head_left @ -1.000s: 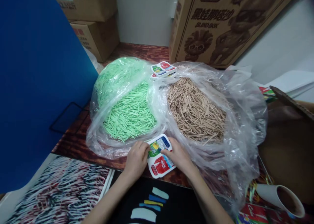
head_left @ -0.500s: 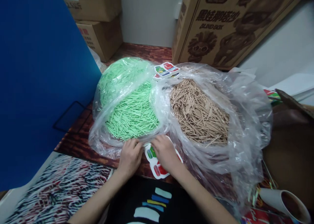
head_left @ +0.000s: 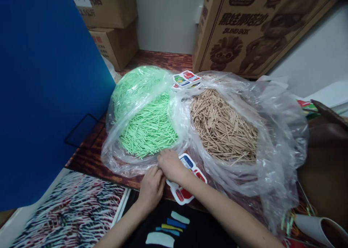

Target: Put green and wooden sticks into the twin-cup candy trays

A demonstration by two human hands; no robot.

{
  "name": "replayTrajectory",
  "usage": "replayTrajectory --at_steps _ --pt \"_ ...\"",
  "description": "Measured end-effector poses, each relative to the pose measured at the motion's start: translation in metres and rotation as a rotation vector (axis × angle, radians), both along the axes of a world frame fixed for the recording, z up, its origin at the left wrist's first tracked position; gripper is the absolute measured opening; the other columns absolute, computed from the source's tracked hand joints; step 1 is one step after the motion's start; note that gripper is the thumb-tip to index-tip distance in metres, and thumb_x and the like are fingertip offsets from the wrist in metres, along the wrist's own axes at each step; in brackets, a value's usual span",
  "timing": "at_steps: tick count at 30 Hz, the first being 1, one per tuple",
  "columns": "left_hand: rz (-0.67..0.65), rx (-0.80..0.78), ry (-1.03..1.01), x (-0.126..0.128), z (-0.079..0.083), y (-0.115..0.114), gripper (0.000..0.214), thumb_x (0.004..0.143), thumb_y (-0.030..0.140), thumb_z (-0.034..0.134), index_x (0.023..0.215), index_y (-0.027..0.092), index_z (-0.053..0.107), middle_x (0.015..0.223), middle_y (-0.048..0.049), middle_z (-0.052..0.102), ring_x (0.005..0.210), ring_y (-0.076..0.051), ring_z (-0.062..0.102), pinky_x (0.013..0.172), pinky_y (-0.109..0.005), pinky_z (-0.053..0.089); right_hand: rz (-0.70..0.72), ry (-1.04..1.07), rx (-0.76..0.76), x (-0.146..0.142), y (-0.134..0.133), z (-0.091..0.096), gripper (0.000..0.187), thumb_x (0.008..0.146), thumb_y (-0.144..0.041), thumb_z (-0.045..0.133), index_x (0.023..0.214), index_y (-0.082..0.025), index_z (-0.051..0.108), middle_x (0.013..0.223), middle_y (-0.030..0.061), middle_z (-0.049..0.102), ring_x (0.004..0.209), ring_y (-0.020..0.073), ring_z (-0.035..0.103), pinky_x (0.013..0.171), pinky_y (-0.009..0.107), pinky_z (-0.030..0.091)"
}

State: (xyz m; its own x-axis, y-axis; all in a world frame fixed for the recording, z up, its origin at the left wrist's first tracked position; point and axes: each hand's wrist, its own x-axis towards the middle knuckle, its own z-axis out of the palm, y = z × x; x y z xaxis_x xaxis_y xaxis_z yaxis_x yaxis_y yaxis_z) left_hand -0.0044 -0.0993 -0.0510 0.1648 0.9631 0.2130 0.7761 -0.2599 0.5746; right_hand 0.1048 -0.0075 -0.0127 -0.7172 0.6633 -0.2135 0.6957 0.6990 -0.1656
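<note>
My left hand is near the table's front edge with fingers curled together; what they hold, if anything, is hidden. Just above it and touching it, my right hand has its fingers closed at the front rim of a clear plastic bag. Short thin green sticks fill that bag. Beneath my right hand and wrist lies a shaped printed card, partly covered. To the right, a second clear bag lies open around similar brown sticks. More printed cards rest stacked between the bags at the back.
A blue panel stands at the left with a black wire loop. Cardboard boxes and a large printed carton stand behind. Twisted multicoloured strands lie at lower left. A white cup tips sideways at lower right.
My left hand has drawn back from the bag's rim toward my body. My right hand has shifted left toward it, and the upper part of the card shows more. The view has shifted slightly.
</note>
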Motion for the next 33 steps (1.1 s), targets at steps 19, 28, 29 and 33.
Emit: replayTrajectory --at_steps 19,28,29,33 --pt "0.056 -0.138 0.117 0.033 0.010 0.024 0.027 0.083 0.032 0.063 0.105 0.019 0.055 0.098 -0.0079 0.058 0.092 -0.026 0.054 0.077 -0.041 0.045 -0.581 0.926 -0.133 0.064 -0.008 0.009 0.026 0.092 -0.017 0.038 0.096 -0.018 0.063 0.086 0.0037 0.062 0.084 0.0172 0.059 0.078 0.029 0.046" --pt "0.087 -0.351 0.072 0.037 0.019 0.036 0.039 0.062 0.035 0.080 0.085 0.019 0.053 0.089 -0.0050 0.055 0.088 -0.028 0.053 0.075 -0.040 0.042 -0.647 0.675 0.253 0.107 -0.047 -0.044 0.027 0.094 -0.019 0.037 0.103 -0.017 0.063 0.090 0.0087 0.062 0.087 0.0233 0.056 0.078 0.037 0.046" --pt "0.089 -0.372 0.037 0.038 0.021 0.034 0.038 0.061 0.034 0.080 0.081 0.020 0.051 0.086 -0.0040 0.055 0.087 -0.027 0.053 0.074 -0.038 0.042 -0.610 0.668 0.256 0.110 -0.052 -0.051 0.027 0.094 -0.018 0.038 0.105 -0.017 0.063 0.092 0.0090 0.062 0.088 0.0234 0.056 0.078 0.038 0.047" --pt "0.102 -0.442 -0.232 0.037 0.038 0.026 0.031 0.065 0.023 0.075 0.072 0.021 0.045 0.082 -0.0005 0.053 0.079 -0.020 0.053 0.066 -0.031 0.041 -0.542 0.766 0.271 0.108 -0.064 -0.057 0.031 0.093 -0.014 0.037 0.116 -0.018 0.058 0.099 0.0099 0.062 0.092 0.0223 0.057 0.080 0.038 0.048"
